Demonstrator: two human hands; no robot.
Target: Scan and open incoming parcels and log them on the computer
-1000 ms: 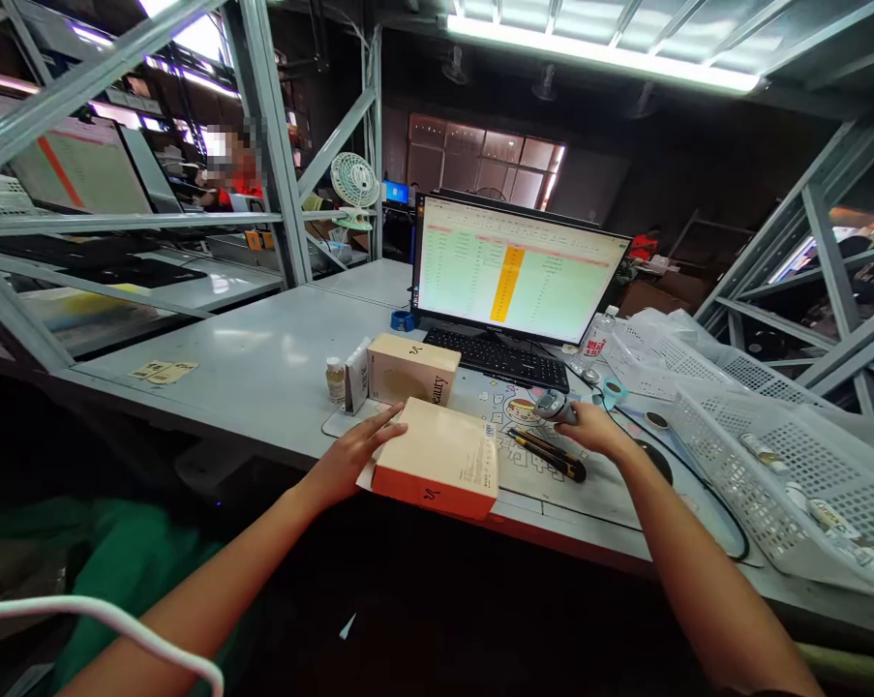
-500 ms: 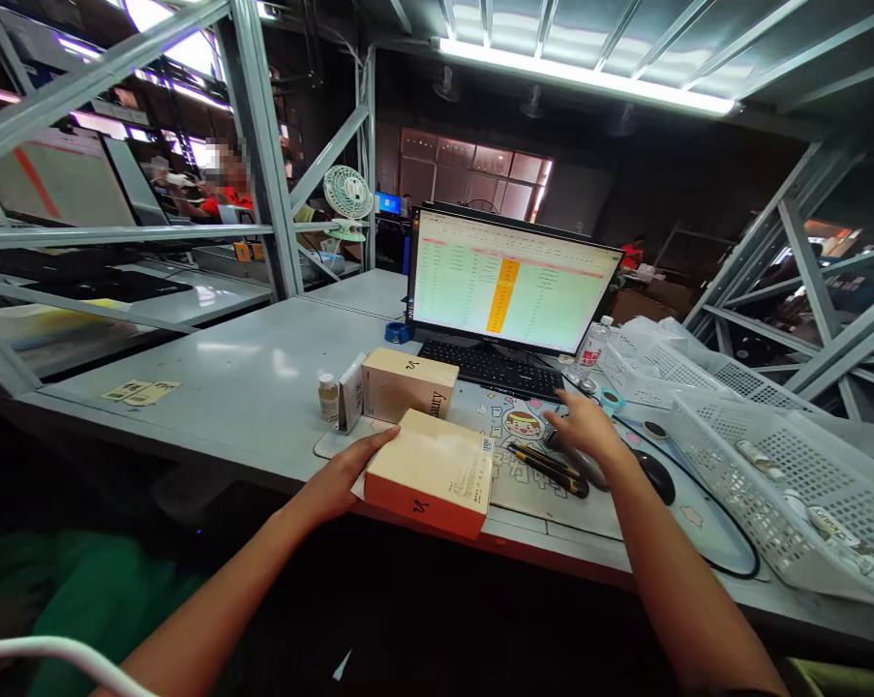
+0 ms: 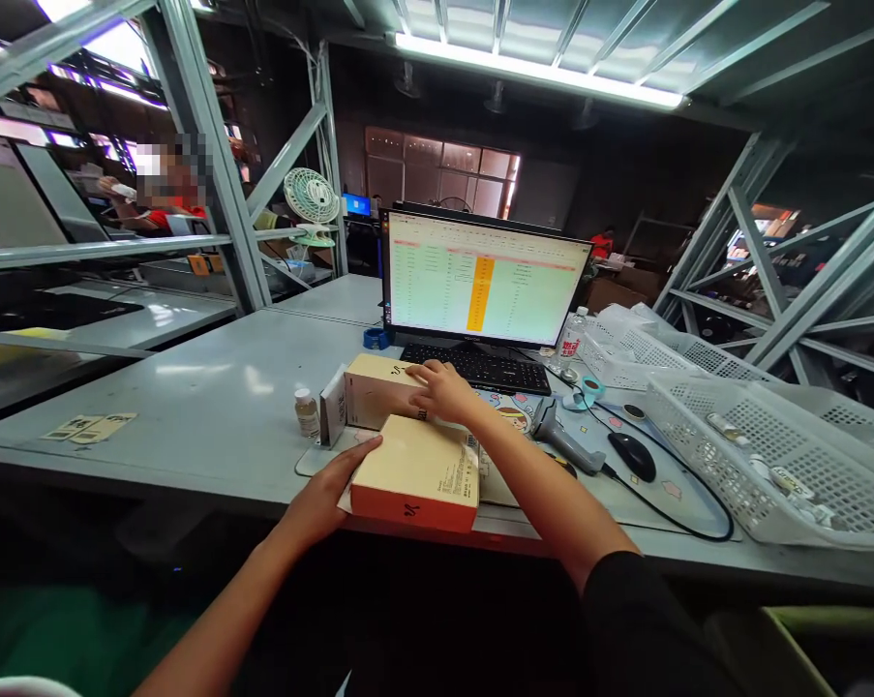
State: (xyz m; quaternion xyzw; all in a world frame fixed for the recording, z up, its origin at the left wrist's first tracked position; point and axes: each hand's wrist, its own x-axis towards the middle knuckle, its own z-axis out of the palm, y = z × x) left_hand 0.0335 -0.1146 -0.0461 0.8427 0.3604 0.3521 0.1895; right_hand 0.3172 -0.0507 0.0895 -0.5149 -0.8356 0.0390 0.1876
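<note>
My left hand [image 3: 325, 489] grips the left side of a cream cardboard box [image 3: 416, 465] at the desk's front edge, thumb along the upper edge. A bit of white paper or flap shows by its fingers. My right hand [image 3: 443, 390], fingers apart, is over the right end of a second cream box [image 3: 378, 395], which stands behind the first. Whether its fingertips press on that box I cannot tell. Left of it are a narrow grey-white carton [image 3: 333, 407] and a small capped bottle [image 3: 307, 414]. Beyond my right forearm lies a grey barcode scanner [image 3: 567, 438].
A monitor [image 3: 480, 281] and black keyboard [image 3: 480, 368] stand behind the boxes. Right are a mouse [image 3: 632, 455], its cable, tape rolls and white perforated baskets [image 3: 792, 426] with small bottles. Printed cards [image 3: 88, 427] lie left. A person in red is beyond the metal frame.
My right hand has moved left from beside the keyboard and scanner to the rear box. My left hand keeps its hold on the front box. The camera view has shifted slightly.
</note>
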